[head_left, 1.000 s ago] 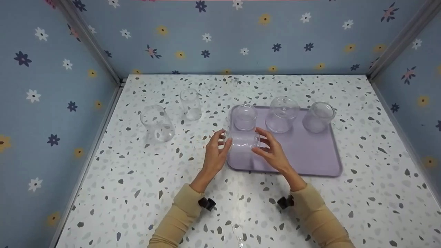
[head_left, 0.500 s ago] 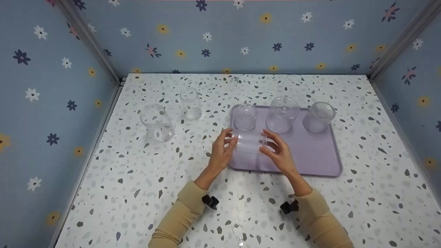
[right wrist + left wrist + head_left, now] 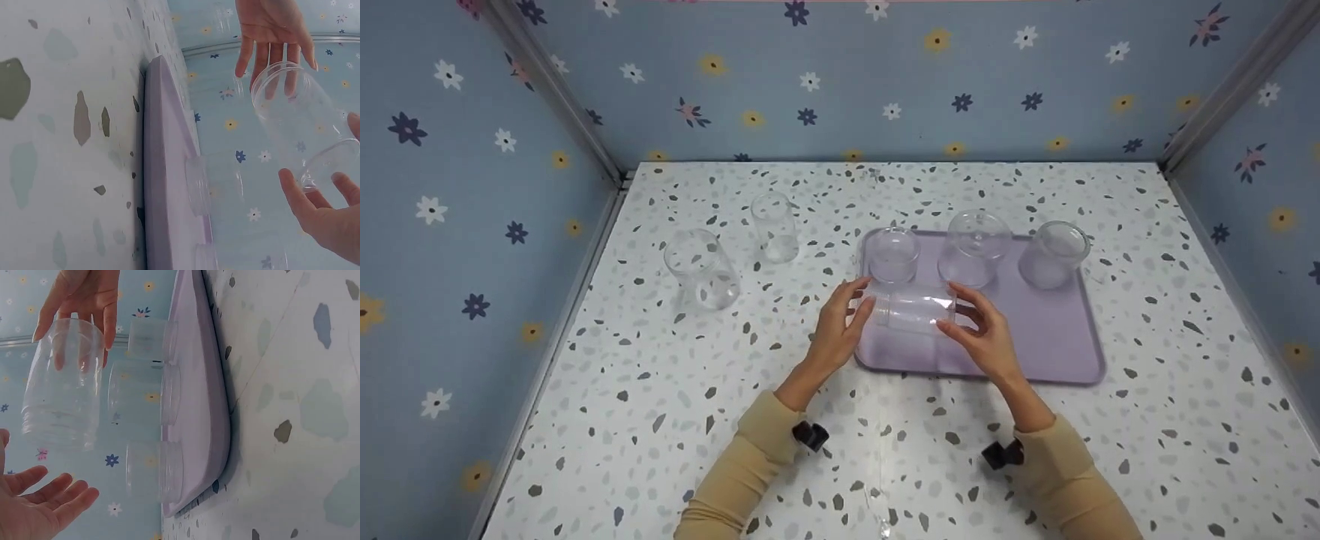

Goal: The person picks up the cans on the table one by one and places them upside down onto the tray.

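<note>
My right hand [image 3: 988, 337] grips one end of a clear jar [image 3: 921, 309], which lies sideways in the air above the purple tray [image 3: 1035, 352]. In the left wrist view, the right hand [image 3: 84, 304] has its fingers and thumb around the end of the jar [image 3: 62, 394]. My left hand [image 3: 836, 326] is by the jar's other end, fingers spread. A gap shows between the left hand [image 3: 39, 500] and the jar in the left wrist view. The right wrist view has the left hand [image 3: 273, 34] beyond the jar's rim and the right hand [image 3: 332, 219] at its base.
Three clear containers stand along the tray's back edge: a small one [image 3: 894, 256] at left, a wider one [image 3: 973, 251] in the middle, another [image 3: 1054, 256] at right. On the speckled table, left of the tray, stand a wide glass [image 3: 703, 270] and a narrow one [image 3: 775, 229].
The jar has moved right over the tray with my right hand. My left hand has moved slightly right, then stayed behind as the jar drew away from it.
</note>
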`<state>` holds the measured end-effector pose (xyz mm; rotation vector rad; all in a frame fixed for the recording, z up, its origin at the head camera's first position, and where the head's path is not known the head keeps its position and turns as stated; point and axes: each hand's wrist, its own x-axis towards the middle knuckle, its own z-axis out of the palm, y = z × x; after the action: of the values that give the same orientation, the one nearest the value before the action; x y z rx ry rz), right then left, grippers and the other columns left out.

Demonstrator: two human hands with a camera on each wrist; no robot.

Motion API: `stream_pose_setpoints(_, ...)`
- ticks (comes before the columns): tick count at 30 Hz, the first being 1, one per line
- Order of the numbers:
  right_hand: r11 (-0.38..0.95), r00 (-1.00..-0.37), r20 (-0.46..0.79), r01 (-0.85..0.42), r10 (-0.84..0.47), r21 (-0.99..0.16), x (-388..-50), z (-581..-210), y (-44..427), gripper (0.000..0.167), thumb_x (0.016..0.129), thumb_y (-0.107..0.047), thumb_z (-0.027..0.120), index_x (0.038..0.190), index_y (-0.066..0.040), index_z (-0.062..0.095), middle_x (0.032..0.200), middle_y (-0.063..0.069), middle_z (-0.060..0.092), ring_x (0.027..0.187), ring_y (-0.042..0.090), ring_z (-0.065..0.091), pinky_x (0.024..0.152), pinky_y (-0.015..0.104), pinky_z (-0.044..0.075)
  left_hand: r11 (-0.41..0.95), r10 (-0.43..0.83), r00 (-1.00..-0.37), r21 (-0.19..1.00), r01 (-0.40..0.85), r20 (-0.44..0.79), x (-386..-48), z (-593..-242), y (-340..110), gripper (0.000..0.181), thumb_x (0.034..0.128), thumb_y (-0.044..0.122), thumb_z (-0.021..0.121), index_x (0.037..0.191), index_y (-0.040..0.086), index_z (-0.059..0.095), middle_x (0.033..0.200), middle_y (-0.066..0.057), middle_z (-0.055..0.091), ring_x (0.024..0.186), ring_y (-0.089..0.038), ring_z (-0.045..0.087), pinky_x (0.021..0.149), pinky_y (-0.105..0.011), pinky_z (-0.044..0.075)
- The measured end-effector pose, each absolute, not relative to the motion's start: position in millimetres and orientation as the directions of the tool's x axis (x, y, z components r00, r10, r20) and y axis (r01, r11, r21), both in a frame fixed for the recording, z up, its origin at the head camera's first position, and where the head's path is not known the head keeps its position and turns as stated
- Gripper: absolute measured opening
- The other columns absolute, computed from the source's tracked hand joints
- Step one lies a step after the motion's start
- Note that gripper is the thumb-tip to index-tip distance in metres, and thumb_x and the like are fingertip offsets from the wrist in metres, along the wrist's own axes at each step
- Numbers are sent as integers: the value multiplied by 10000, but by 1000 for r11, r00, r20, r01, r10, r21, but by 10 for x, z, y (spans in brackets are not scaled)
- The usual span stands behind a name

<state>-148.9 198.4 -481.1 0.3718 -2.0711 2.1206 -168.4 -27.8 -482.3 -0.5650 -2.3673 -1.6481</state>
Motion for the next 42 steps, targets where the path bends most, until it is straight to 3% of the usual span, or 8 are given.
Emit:
stream_pose_setpoints(3,-2,-963,264,-264,-57,-964,-1460,-4754,2023,544,711,134,652,1209,137,432,1158,242,458,976,333,506,720,282,497,367,192,-904,826,427,382,-1697,-4813,-341,343,930,224,461,1191,7,509,1145,-109,516,1027,-230,489,781,-338,444)
stream_pose_setpoints(8,113,-970,243,-245,-27,-963,-1376,-4620,2079,539,703,122,669,1196,137,450,1146,176,482,951,304,510,729,291,494,470,164,-899,770,432,405,-1722,-4803,-489,281,895,167,532,1131,15,544,1113,-88,518,1032,-191,487,838,-317,415)
stream_pose_setpoints(15,237,-969,247,-241,-6,-941,-1316,-4543,2213,534,694,67,706,1181,106,491,1168,259,486,956,412,503,708,313,498,556,119,-898,721,414,424,-1758,-4764,-695,298,844,89,592,1116,-25,547,1118,-127,502,1047,-235,495,888,-318,391)
stream_pose_setpoints(23,389,-954,300,-283,-17,-877,-1294,-4511,2381,526,677,48,728,1157,102,518,1113,244,517,906,339,533,684,465,483,665,84,-924,669,331,374,-1794,-4698,-909,374,844,137,596,1160,-46,517,1208,-152,444,1105,-259,456,917,-339,370)
stream_pose_setpoints(30,503,-961,274,-251,-28,-827,-1330,-4648,2657,560,684,-50,756,1197,-6,537,1154,145,529,904,286,528,674,350,506,741,68,-925,602,297,373,-1789,-4682,-1132,409,839,135,603,1191,-41,490,1276,-165,397,1172,-282,393,956,-369,328)
stream_pose_setpoints(37,589,-961,272,-246,-45,-770,-1279,-4565,2823,543,687,-65,757,1185,-10,549,1124,174,536,877,258,529,658,433,493,802,60,-908,522,291,415,-1821,-4686,-1368,414,828,110,613,1188,-53,488,1287,-186,379,1180,-314,368,1018,-450,201)
stream_pose_setpoints(42,629,-969,240,-225,-61,-744,-1246,-4513,2929,557,693,-89,756,1198,-7,535,1132,185,523,886,295,535,656,402,488,843,49,-914,475,254,402,-1862,-4648,-1503,427,830,130,614,1195,-46,480,1304,-197,361,1250,-341,268,1012,-514,158)
